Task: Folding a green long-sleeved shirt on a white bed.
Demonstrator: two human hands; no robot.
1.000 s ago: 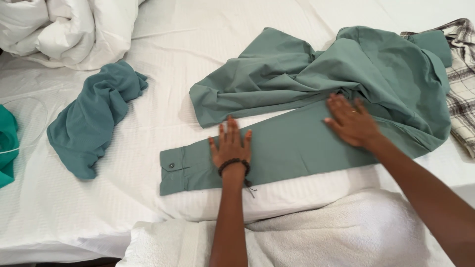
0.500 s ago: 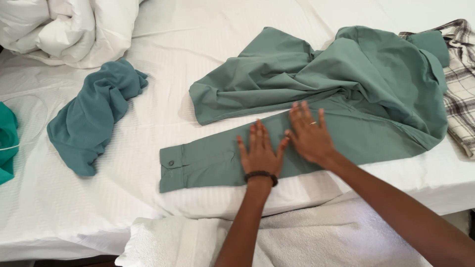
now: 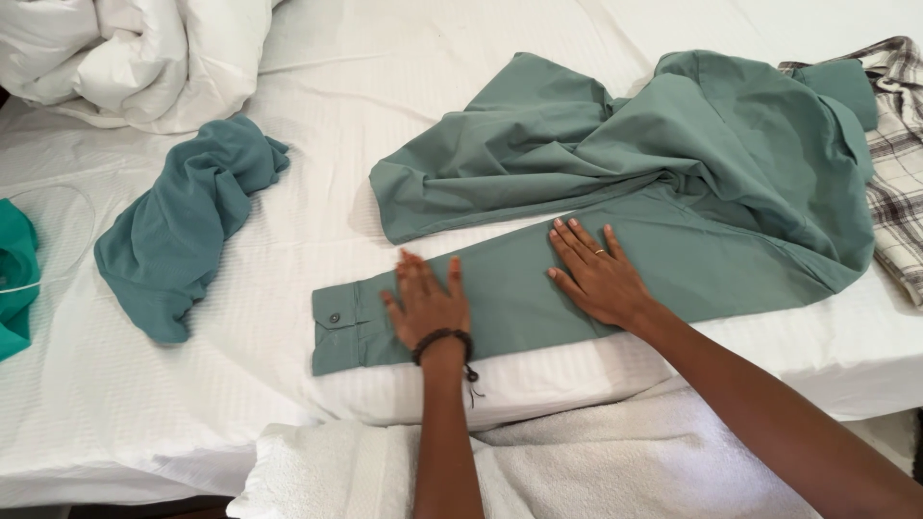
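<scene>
Two bare hands press flat on the long sleeve of a sage-green cotton button shirt (image 3: 673, 192) spread across a white-sheeted bed (image 3: 461, 115). The left hand (image 3: 428, 303), a dark beaded bracelet (image 3: 442, 338) at its wrist, lies palm down with fingers spread and released, just short of the sleeve's buttoned cuff (image 3: 336, 329), the forearm running straight up from the lower edge of the view. The right hand (image 3: 596, 274), wearing a thin ring, also rests open and flat farther along the same sleeve toward the shirt's body, its arm reaching in diagonally from the lower right; neither hand grasps the cloth. The sleeve lies stretched along the near edge of the bed, while the rest of the shirt sits rumpled beyond it. Left of the shirt lies a crumpled teal knit garment (image 3: 183, 231), apart from it. Beyond that, a bunched white duvet (image 3: 125, 58) fills the far left corner. A plaid flannel shirt (image 3: 899, 173) touches the green shirt's right side. A white terry towel (image 3: 577, 461) lies below the sleeve, under the arms.
</scene>
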